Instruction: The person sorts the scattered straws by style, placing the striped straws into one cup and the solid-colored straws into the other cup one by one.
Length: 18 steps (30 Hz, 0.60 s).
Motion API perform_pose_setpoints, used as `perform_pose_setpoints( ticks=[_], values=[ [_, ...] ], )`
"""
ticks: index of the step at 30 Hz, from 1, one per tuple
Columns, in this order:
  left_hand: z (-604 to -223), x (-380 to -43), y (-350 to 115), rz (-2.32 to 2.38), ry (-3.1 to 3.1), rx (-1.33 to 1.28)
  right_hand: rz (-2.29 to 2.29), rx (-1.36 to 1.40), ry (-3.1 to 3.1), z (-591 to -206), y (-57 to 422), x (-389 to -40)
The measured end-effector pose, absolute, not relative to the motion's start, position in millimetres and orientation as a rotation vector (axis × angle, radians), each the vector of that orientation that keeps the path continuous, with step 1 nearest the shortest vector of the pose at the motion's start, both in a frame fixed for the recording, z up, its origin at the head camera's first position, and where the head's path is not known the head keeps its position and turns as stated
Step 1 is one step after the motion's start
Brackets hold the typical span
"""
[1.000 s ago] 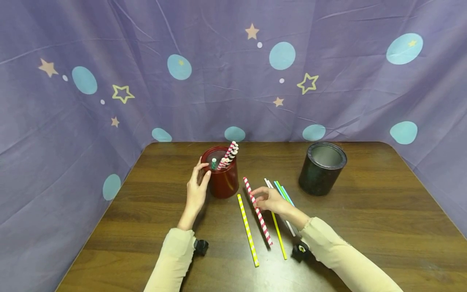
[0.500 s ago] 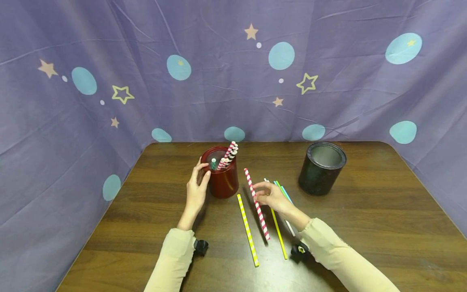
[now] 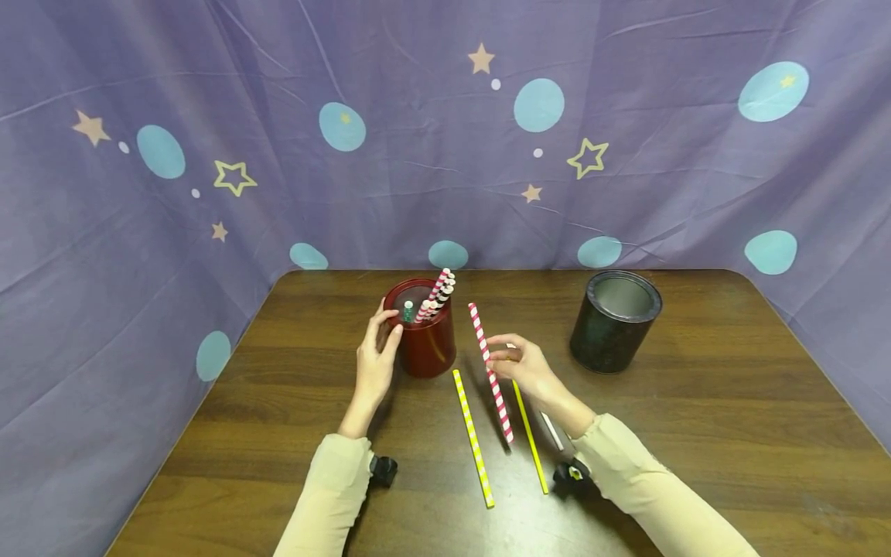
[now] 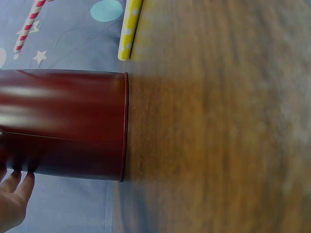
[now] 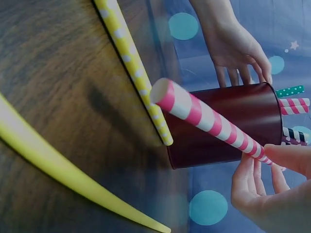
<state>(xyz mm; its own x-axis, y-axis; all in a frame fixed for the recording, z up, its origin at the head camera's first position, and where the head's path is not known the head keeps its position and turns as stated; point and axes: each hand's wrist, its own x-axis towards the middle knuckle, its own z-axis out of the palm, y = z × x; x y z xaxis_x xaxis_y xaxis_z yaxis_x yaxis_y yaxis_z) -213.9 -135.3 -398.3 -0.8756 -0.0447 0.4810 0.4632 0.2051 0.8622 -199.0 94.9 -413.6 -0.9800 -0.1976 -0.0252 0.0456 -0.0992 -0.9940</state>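
Note:
My right hand (image 3: pixel 527 377) pinches a pink-and-white striped paper straw (image 3: pixel 498 404) between thumb and fingers. The straw slants above the table, its lower end nearest the right wrist camera. My left hand (image 3: pixel 376 362) holds the side and rim of a dark red can (image 3: pixel 430 350). In the right wrist view, its fingers lie along the can's wall and its thumb is at the rim. Pink-striped straws (image 5: pixel 294 106), black-striped straws and a green dotted straw (image 5: pixel 290 91) stick out of the can. The can is upright on the table.
A yellow straw with white dots (image 3: pixel 473 439) lies right of the red can. Beside it are a plain yellow straw (image 3: pixel 531 441) and a white straw (image 3: pixel 552 431), partly under my right hand. A black can (image 3: pixel 607 340) stands at back right. A patterned curtain (image 3: pixel 445 139) hangs behind the table.
My right hand has lifted the pink-striped straw off the table and moved it up and slightly away toward the back. The left hand and red can stay in place.

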Motion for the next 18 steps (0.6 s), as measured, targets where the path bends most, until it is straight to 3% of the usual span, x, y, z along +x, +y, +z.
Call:
perform_pose_setpoints(
  ticks=[18],
  values=[
    [-398, -213, -135, -1.694, -2.106, -0.374, -2.345, -0.162, 2.0, -392, 91, -200]
  ],
)
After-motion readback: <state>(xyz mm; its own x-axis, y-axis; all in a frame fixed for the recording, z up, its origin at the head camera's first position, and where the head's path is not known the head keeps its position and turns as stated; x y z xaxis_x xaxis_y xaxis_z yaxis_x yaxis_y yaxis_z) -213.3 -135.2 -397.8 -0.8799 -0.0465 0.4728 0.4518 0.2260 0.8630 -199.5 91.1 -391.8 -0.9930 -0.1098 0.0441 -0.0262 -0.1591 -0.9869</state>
